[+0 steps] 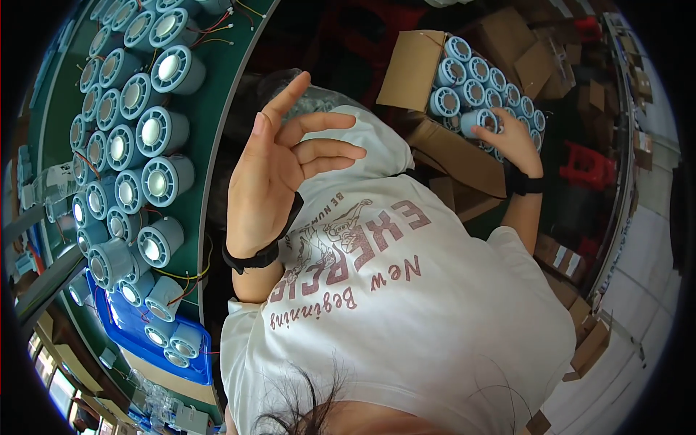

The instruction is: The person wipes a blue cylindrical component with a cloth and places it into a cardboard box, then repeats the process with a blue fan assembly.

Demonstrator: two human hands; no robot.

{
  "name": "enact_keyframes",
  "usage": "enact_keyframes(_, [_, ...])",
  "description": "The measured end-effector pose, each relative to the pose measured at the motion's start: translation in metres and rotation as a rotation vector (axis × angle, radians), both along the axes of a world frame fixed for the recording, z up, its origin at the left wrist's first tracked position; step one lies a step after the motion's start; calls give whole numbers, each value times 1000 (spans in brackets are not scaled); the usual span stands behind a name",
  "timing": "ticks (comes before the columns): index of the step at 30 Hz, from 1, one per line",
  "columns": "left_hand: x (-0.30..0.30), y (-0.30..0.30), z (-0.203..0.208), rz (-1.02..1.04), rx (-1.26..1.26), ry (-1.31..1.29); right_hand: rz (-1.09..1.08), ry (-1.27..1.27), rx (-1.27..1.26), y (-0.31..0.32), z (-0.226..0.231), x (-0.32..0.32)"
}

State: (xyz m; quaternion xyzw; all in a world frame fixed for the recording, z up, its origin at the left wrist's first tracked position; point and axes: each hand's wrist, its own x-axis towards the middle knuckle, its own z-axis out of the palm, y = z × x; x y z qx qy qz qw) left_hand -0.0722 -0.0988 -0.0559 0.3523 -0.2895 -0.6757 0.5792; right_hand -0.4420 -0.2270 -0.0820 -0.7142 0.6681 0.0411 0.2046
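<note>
My left hand (270, 163) is raised in front of my shirt, beside the green bench, with its fingers spread and nothing in it. Off to the right, my right hand (518, 143) reaches to an open cardboard box (408, 76). Its thumb and fingers close around a light-blue cylinder (473, 119) with a spoked ring on its end. That cylinder sits at the near edge of rows of similar light-blue cylinders (473, 93) filling the box. Whether it rests on the others or is lifted clear, I cannot tell.
Several more light-blue cylinders (165, 181) with silver centres and thin coloured wires crowd the green bench (217, 87) at left. A blue tray (197, 368) holds a few. Red stools (586, 167) and other cartons (591, 348) stand on the right.
</note>
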Motion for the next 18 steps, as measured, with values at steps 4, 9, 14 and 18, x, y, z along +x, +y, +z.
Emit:
enact_keyframes(4, [11, -9, -5, -19, -40, -22, -29, -45, 28, -6, -25, 9])
enact_keyframes(9, [12, 5, 14, 58, -10, -51, 95, 25, 23, -36, -28, -12])
enact_keyframes(14, [27, -3, -1, 1, -40, 114, 270, -321, -516, -50, 90, 115])
enact_keyframes(18, [35, 10, -7, 24, -52, 53, 534, -683, -352, -31, 172, 259])
